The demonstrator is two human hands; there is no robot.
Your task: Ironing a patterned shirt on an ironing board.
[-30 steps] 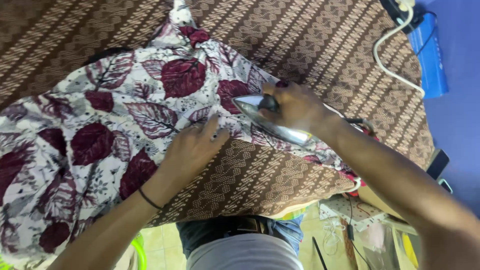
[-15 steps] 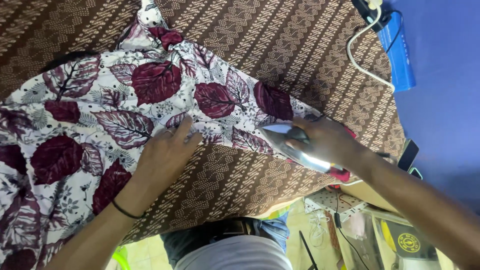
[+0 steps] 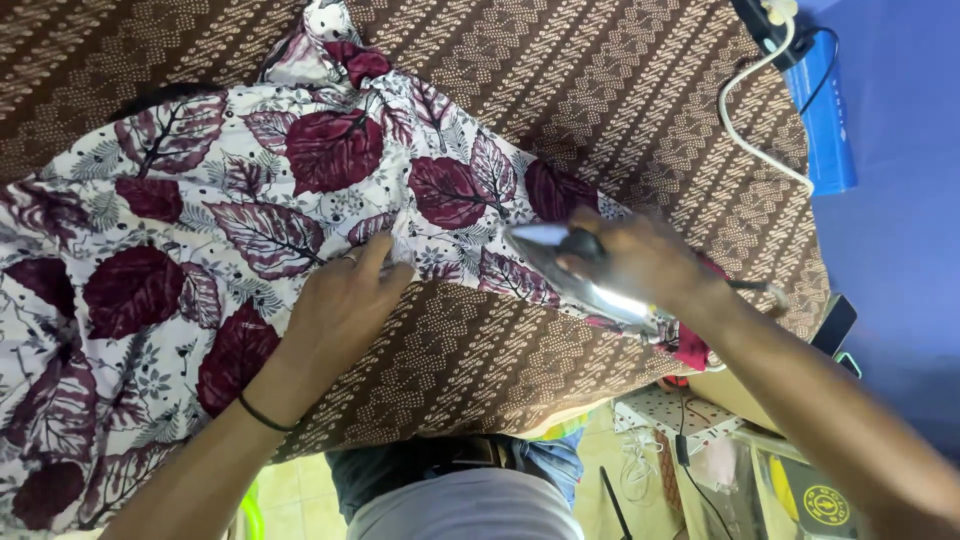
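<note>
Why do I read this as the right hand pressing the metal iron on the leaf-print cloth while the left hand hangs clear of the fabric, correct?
Not quite: the left hand lies flat on the white leaf-print cloth, as the head view shows. The right hand does grip the shiny metal iron.

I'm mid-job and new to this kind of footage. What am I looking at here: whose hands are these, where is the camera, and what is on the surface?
There is no machine here: the camera sits on a person's head and looks down at their own two bare hands. The surface is an ironing table covered in brown patterned cloth. On it lies a white garment printed with dark red leaves. The left hand, a thin black band at its wrist, rests flat on the garment's edge, holding nothing. The right hand grips the handle of a clothes iron, whose shiny soleplate rests on the fabric. A white cord runs along the table's far right.
</note>
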